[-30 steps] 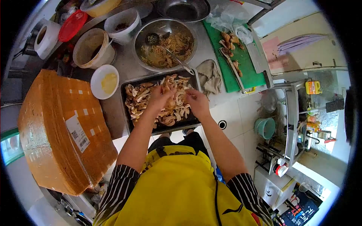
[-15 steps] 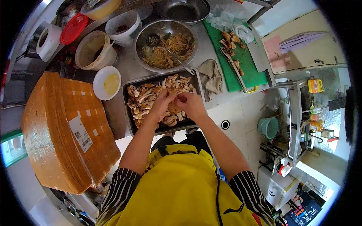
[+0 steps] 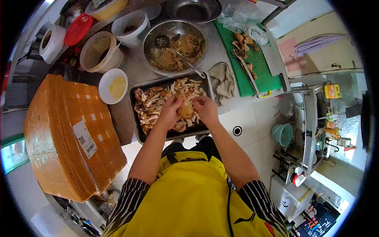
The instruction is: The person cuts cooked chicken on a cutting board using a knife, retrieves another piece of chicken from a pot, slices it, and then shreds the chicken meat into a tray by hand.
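Observation:
My left hand [image 3: 170, 113] is closed round a browned piece of chicken [image 3: 186, 111], which I hold above a dark rectangular tray [image 3: 139, 132]. My right hand [image 3: 207, 111] is at the right of that piece, fingers curled and pinched together; what lies between them, if anything, is too small to tell. Torn chicken strips [image 3: 149, 103], pale with brown skin, fill the tray below both hands. Behind the tray stands a steel bowl [image 3: 149, 65] with shredded yellowish food, and a long-handled ladle [image 3: 189, 62] rests in it.
A grey cloth [image 3: 222, 81] lies right of the tray. Beyond it, a green cutting board [image 3: 263, 75] carries tongs [image 3: 248, 75] and chicken pieces [image 3: 242, 41]. On the left are a white bowl [image 3: 104, 87], a tub [image 3: 90, 59] and a large taped carton [image 3: 59, 130].
My right hand has moved slightly right, away from my left, so more of the chicken piece shows between them. Reddish matter seen at the right fingers earlier is out of sight.

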Tool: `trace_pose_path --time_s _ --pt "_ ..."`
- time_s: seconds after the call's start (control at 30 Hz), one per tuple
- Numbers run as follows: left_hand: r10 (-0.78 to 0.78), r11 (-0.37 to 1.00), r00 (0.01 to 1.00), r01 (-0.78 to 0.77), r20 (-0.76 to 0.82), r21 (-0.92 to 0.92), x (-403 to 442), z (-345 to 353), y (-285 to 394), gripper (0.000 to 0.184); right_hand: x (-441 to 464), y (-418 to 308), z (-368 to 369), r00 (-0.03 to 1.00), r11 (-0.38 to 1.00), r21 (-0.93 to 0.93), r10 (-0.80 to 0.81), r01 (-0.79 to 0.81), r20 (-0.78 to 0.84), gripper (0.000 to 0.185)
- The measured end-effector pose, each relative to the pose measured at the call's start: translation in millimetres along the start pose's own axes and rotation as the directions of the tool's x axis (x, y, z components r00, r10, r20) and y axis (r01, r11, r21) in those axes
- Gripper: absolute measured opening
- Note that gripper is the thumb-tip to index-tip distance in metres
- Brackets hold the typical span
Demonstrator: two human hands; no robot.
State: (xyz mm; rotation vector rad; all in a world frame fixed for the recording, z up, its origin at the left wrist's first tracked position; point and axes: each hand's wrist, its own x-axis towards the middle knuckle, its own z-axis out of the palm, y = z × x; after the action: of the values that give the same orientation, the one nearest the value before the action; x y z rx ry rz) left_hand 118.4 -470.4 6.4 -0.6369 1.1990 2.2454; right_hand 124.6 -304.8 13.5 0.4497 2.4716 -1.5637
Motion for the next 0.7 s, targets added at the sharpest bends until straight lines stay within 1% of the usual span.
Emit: trace_pose_path --time_s 0.07,0.13,0.2,0.23,0.3,0.33,0.4,0.5,0.53,0.6,0.63,0.7 --pt "-0.011 0.999 0.998 0.013 0.059 -0.042 4 -5 3 0.041 5 11 -5 0.995 0.988 -0.115 -0.099 0.098 -0.006 0.023" --pt "-0.034 0.999 0.999 0.033 0.042 0.017 6 -4 7 0.043 10 11 -10 0.974 0.945 -0.238 -0.228 0.223 0.009 0.024" --pt "-0.050 0.998 0.999 0.049 0.009 0.042 4 -3 8 0.044 10 3 -9 0.977 0.939 -0.270 -0.210 0.211 0.036 0.026" --pt "-0.017 0.995 0.999 0.013 0.039 0.100 3 -3 8 0.044 8 -5 -9 0.979 0.936 -0.286 -0.199 0.205 0.050 0.027" --pt "0.041 0.975 0.993 -0.064 0.111 0.214 2 -3 7 0.046 6 -17 -4 0.979 0.970 -0.156 -0.168 0.184 0.113 0.029" --pt "0.061 0.960 0.991 -0.090 0.116 0.266 3 -3 5 0.048 5 -20 -3 0.977 0.981 -0.090 -0.156 0.170 0.144 0.030" --pt "0.102 0.919 0.986 -0.143 0.129 0.368 7 -5 0 0.051 7 -21 -2 0.977 0.978 -0.127 -0.146 0.167 0.158 0.033" --pt "0.110 0.861 0.978 -0.184 0.179 0.475 11 -8 -3 0.056 9 -18 -1 0.974 0.965 -0.175 -0.167 0.193 0.155 0.035" --pt "0.109 0.828 0.981 -0.177 0.157 0.531 11 -8 -4 0.057 9 -16 0 0.972 0.960 -0.190 -0.180 0.207 0.150 0.036" --pt "0.114 0.752 0.987 -0.162 0.116 0.639 11 -6 -7 0.060 11 -15 3 0.980 0.943 -0.278 -0.158 0.185 0.118 0.035" --pt "0.116 0.743 0.986 -0.169 0.124 0.648 9 -3 -5 0.060 12 -14 5 0.984 0.932 -0.320 -0.147 0.171 0.100 0.035" --pt "0.113 0.726 0.984 -0.174 0.135 0.665 3 2 -2 0.062 19 5 8 0.984 0.948 -0.264 -0.165 0.175 0.060 0.035"
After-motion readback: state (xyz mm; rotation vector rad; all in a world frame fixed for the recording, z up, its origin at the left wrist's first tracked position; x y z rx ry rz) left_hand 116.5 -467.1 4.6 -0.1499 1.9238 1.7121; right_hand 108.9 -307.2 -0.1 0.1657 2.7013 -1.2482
